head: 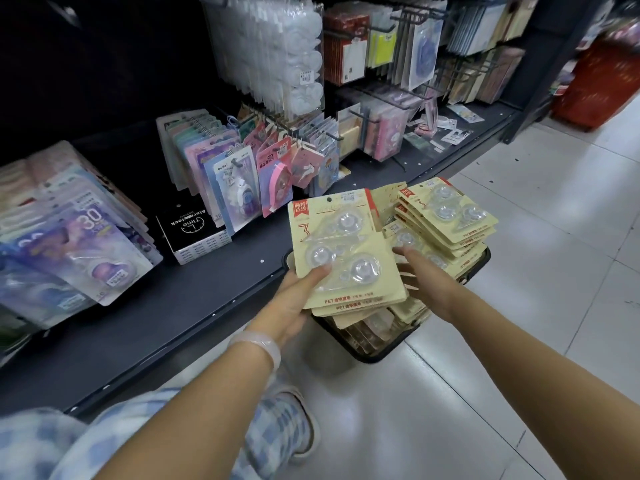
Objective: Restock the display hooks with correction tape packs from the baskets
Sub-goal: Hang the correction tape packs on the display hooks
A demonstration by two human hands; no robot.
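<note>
Left hand [294, 299] grips a stack of packs [343, 251], holes far, ready for hooks [239, 164]; right hand [426, 275] released, reaching into basket [374, 355].

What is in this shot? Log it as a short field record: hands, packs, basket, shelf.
left hand: left hand grips a small stack of yellow card correction tape packs, thumb on the top pack
right hand: right hand reaches, fingers straight, to the packs behind the stack
basket: black wire basket on the white tiled floor, piled with more yellow packs
shelf: dark shelf with a black alarm clock box
</note>
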